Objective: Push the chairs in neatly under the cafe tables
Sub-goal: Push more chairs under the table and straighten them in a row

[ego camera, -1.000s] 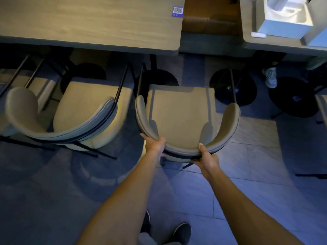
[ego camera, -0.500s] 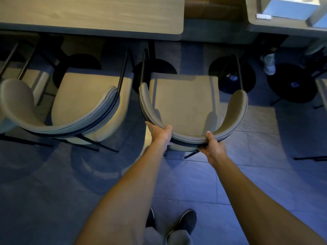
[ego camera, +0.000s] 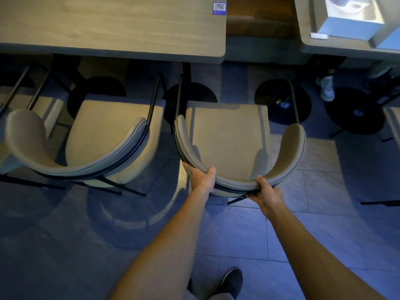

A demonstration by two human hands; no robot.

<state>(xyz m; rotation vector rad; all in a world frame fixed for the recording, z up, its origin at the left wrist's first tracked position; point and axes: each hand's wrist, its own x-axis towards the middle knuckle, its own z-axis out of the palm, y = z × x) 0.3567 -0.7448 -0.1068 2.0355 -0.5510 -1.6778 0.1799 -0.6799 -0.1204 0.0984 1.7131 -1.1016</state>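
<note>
1. Grey floor tiles (ego camera: 238, 230) lie nearest, with both bare forearms reaching forward over them.
2. The left hand (ego camera: 201, 177) and right hand (ego camera: 267, 194) each clasp the curved backrest of the beige chair (ego camera: 229, 135), fingers wrapped over its rim.
3. The chair's seat points straight away from the hands, its front edge short of the table (ego camera: 112, 29), so the push probably runs dead ahead.
4. A second chair (ego camera: 108, 131) stands just beside it, angled.
</note>
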